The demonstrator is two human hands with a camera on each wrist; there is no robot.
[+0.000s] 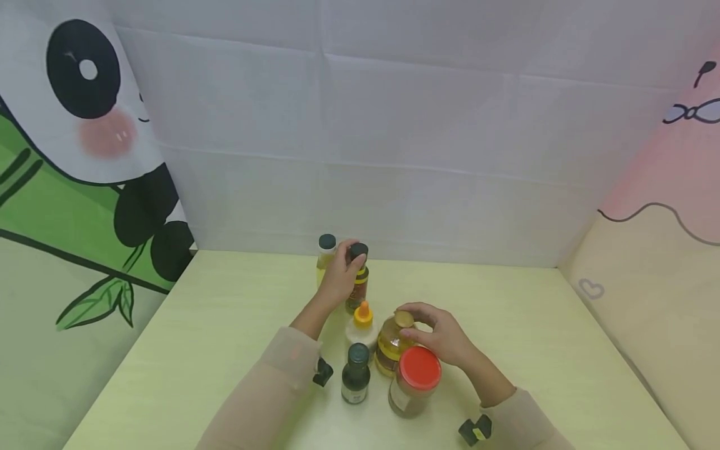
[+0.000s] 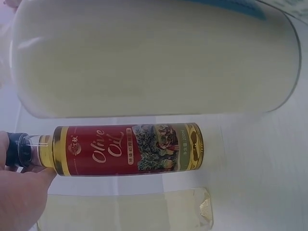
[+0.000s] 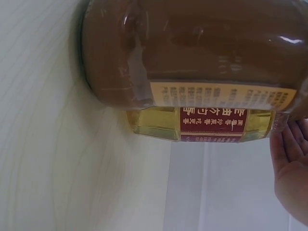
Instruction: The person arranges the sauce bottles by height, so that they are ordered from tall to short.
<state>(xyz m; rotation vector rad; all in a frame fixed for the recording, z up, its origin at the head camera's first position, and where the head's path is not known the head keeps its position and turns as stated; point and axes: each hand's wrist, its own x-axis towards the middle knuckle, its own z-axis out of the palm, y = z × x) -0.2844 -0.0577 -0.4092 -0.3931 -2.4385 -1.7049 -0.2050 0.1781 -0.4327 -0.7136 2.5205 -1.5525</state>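
Note:
In the head view my left hand [image 1: 337, 278] holds a small olive oil bottle [image 1: 360, 289] by its black cap, at the back of the group. Its red label and upright stance on the table show in the left wrist view, where the olive oil bottle [image 2: 120, 149] meets my fingers at the neck. My right hand [image 1: 444, 336] curls thumb and fingers round the gold cap of a wide oil bottle [image 1: 388, 350]. In the right wrist view a brown-filled jar hides part of that oil bottle [image 3: 156, 126], with my hand [image 3: 292, 173] at its top end.
A clear bottle of pale oil [image 1: 324, 261] stands behind my left hand. Nearer are a squeeze bottle [image 1: 360, 334] with an orange tip, a small dark bottle [image 1: 355, 378], and a red-lidded jar [image 1: 419, 370]. White cloth [image 1: 394, 156] rises behind the pale table [image 1: 236, 325].

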